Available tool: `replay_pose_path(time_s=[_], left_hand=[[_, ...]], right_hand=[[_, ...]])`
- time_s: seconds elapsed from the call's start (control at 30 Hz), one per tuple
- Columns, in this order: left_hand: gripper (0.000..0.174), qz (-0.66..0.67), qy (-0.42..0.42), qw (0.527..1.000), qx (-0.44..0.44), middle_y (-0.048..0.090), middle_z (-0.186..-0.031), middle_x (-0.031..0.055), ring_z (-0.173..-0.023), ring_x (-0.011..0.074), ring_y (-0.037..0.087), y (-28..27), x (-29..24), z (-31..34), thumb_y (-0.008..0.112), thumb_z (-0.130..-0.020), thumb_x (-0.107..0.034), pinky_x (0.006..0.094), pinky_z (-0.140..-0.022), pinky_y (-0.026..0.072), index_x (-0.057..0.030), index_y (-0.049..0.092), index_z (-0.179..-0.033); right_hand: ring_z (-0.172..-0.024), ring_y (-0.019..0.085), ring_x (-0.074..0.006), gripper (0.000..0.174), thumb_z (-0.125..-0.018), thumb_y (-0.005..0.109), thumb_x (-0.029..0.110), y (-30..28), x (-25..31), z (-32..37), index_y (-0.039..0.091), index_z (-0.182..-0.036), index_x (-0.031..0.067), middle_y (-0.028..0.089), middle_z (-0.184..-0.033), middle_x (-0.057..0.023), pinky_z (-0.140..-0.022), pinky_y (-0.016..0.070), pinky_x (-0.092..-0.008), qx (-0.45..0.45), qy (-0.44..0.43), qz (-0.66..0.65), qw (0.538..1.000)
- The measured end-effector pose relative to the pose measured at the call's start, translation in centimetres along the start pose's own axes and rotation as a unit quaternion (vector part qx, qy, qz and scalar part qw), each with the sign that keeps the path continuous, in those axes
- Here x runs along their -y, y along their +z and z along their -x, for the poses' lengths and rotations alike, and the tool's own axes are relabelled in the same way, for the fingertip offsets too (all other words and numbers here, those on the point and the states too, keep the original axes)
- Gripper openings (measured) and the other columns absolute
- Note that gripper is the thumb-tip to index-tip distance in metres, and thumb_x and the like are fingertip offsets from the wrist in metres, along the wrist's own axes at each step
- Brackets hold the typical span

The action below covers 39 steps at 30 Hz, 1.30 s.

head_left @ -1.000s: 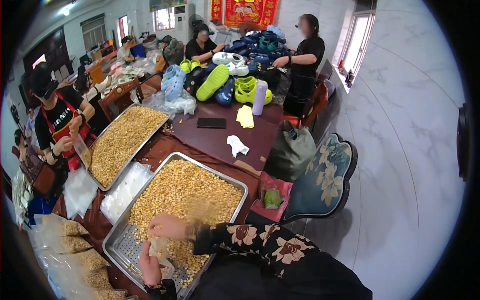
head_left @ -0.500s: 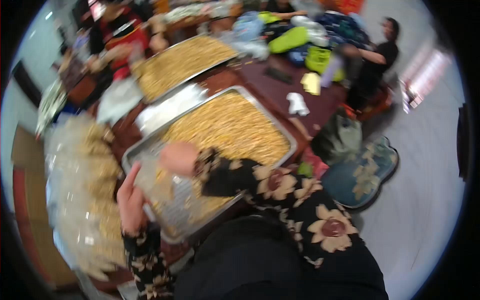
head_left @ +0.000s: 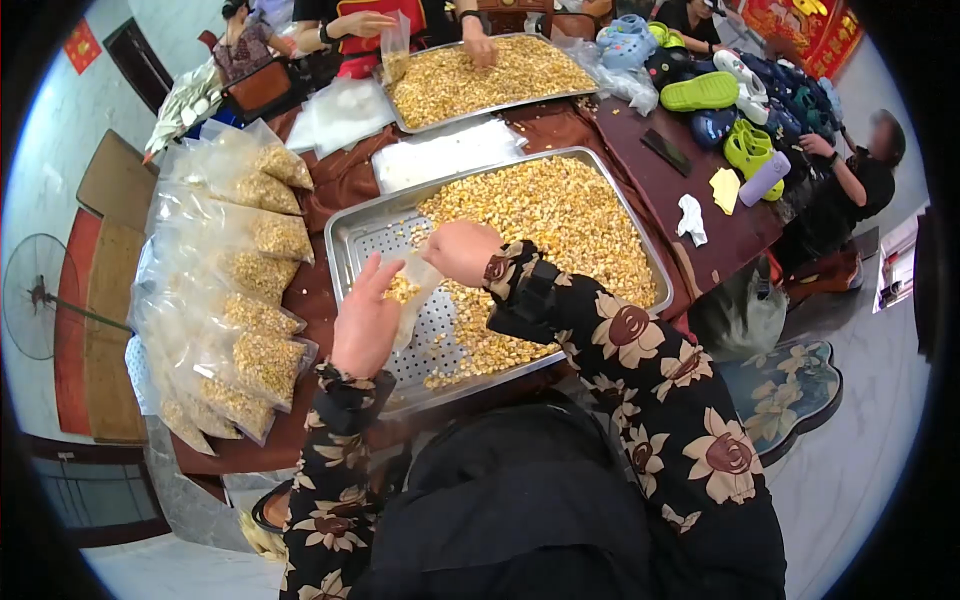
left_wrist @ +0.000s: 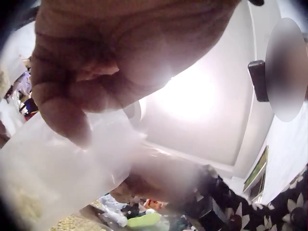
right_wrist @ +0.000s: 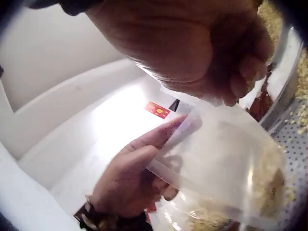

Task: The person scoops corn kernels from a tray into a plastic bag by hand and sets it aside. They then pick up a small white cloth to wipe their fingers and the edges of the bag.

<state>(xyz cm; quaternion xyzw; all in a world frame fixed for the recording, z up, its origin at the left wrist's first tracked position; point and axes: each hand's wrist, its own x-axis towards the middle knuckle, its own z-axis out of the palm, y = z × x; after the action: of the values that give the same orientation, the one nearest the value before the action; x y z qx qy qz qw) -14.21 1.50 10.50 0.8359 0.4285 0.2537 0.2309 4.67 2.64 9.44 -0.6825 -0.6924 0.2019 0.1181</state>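
A clear plastic bag (head_left: 417, 300) with yellow corn kernels in its bottom hangs between both hands, over the bare perforated part of a metal tray (head_left: 372, 262). My left hand (head_left: 366, 318) grips the bag's side edge, one finger pointing up. Curled fingers of my right hand (head_left: 465, 250) pinch the bag's top edge, as the right wrist view shows with the bag (right_wrist: 231, 154) below them. Loose corn kernels (head_left: 560, 215) fill the tray's far and right parts. Close up in the left wrist view, the cloudy bag (left_wrist: 62, 168) hides part of the scene.
Several filled corn bags (head_left: 255, 265) lie in a row on the left. Flat empty bags (head_left: 445, 153) lie behind the tray. Across the table, a person works at a second corn tray (head_left: 490, 85). Shoes (head_left: 700, 92), a phone (head_left: 666, 152) and a purple bottle (head_left: 765, 178) occupy the far right.
The head view has swung left and down, bringing the filled bags fully into sight. Both hands stay around the bag; my right hand has moved closer to its mouth.
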Motion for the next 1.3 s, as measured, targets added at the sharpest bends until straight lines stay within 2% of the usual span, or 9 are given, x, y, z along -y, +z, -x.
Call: replay_pose_path(time_s=[0.27, 0.37, 0.43, 0.5, 0.67, 0.87, 0.93, 1.2, 1.3], left_hand=[[0.038, 0.085, -0.061, 0.990, 0.089, 0.044, -0.128, 0.0251, -0.106, 0.0391, 0.052, 4.1, -1.2, -2.9, 0.048, -0.074, -0.008, 0.0408, -0.092, 0.0401, -0.0015, 0.058, -0.110], [0.045, 0.105, -0.076, 0.984, 0.121, 0.047, -0.130, 0.0176, -0.074, 0.0250, 0.062, 5.0, -1.7, -3.1, 0.050, -0.071, -0.002, 0.0336, -0.064, 0.0486, -0.0019, 0.054, -0.116], [0.054, 0.124, -0.127, 0.970, 0.168, 0.057, -0.114, 0.0155, -0.049, 0.0135, 0.053, 6.9, -1.6, -4.0, 0.051, -0.068, 0.002, 0.0279, -0.045, 0.0457, -0.0054, 0.049, -0.121], [0.053, 0.142, -0.088, 0.965, 0.203, 0.055, -0.108, 0.0135, -0.056, 0.0142, 0.056, 7.6, -1.5, -4.8, 0.048, -0.069, 0.004, 0.0270, -0.045, 0.0462, -0.0071, 0.049, -0.121], [0.058, 0.190, -0.140, 0.937, 0.256, 0.029, -0.142, 0.0143, -0.074, 0.0160, 0.060, 9.1, 0.0, -5.8, 0.043, -0.071, 0.002, 0.0234, -0.046, 0.0492, 0.0037, 0.039, -0.130], [0.056, 0.155, -0.075, 0.963, 0.209, 0.028, -0.143, 0.0152, -0.069, 0.0138, 0.059, 10.5, 6.4, -5.1, 0.045, -0.074, 0.000, 0.0231, -0.048, 0.0484, 0.0031, 0.040, -0.129], [0.055, 0.155, -0.115, 0.955, 0.227, 0.029, -0.143, 0.0157, -0.069, 0.0144, 0.059, 9.8, 0.1, -5.1, 0.046, -0.074, 0.000, 0.0233, -0.049, 0.0491, 0.0033, 0.040, -0.129], [0.054, 0.146, -0.128, 0.961, 0.198, 0.028, -0.143, 0.0133, -0.092, 0.0168, 0.059, 9.4, -2.3, -4.6, 0.048, -0.074, 0.001, 0.0243, -0.053, 0.0533, 0.0040, 0.042, -0.127], [0.056, 0.087, -0.073, 0.980, 0.161, 0.030, -0.142, 0.0147, -0.081, 0.0148, 0.060, 10.3, -1.3, -4.1, 0.051, -0.073, 0.000, 0.0237, -0.053, 0.0527, 0.0018, 0.042, -0.128]], right_hand=[[-0.073, 0.059, -0.0365, 0.030, -0.079, 0.052, 0.031, 0.1, -6.3, 1.2, 0.064, -0.076, 0.0036, 0.062, -0.075, -0.0187, -0.065, 0.0468, -0.0442, -0.014, -0.070, -0.079, 0.994], [-0.068, 0.058, -0.0360, 0.030, -0.079, 0.052, 0.030, -0.3, -9.9, 0.7, 0.063, -0.076, 0.0023, 0.061, -0.074, -0.0190, -0.063, 0.0463, -0.0434, -0.004, -0.081, -0.065, 0.995], [-0.069, 0.058, -0.0352, 0.029, -0.079, 0.052, 0.030, -3.3, -17.0, 6.7, 0.062, -0.078, 0.0028, 0.061, -0.075, -0.0183, -0.063, 0.0464, -0.0429, -0.051, 0.018, -0.071, 0.996], [-0.070, 0.058, -0.0335, 0.028, -0.080, 0.052, 0.030, -6.2, -23.8, 17.4, 0.062, -0.081, 0.0037, 0.060, -0.078, -0.0171, -0.064, 0.0465, -0.0420, -0.116, 0.147, -0.087, 0.978], [-0.074, 0.057, -0.0292, 0.027, -0.081, 0.052, 0.030, -5.4, -25.9, 36.9, 0.060, -0.090, 0.0062, 0.059, -0.086, -0.0139, -0.066, 0.0468, -0.0396, -0.231, 0.314, -0.171, 0.905], [-0.078, 0.057, -0.0241, 0.028, -0.083, 0.052, 0.031, -2.1, -24.0, 35.2, 0.057, -0.099, 0.0092, 0.058, -0.095, -0.0101, -0.068, 0.0471, -0.0368, -0.241, 0.237, -0.329, 0.882], [-0.080, 0.057, -0.0224, 0.029, -0.083, 0.052, 0.031, -1.9, -23.7, 33.9, 0.057, -0.103, 0.0102, 0.058, -0.098, -0.0089, -0.069, 0.0472, -0.0358, -0.232, 0.200, -0.375, 0.875], [-0.085, 0.057, -0.0156, 0.035, -0.086, 0.052, 0.031, -3.9, -21.5, 23.9, 0.053, -0.116, 0.0141, 0.056, -0.110, -0.0038, -0.072, 0.0476, -0.0320, -0.168, 0.015, -0.528, 0.833], [-0.088, 0.057, -0.0130, 0.038, -0.086, 0.052, 0.031, -8.1, -21.1, 19.3, 0.052, -0.121, 0.0156, 0.055, -0.114, -0.0019, -0.073, 0.0478, -0.0306, -0.130, -0.046, -0.533, 0.835]])
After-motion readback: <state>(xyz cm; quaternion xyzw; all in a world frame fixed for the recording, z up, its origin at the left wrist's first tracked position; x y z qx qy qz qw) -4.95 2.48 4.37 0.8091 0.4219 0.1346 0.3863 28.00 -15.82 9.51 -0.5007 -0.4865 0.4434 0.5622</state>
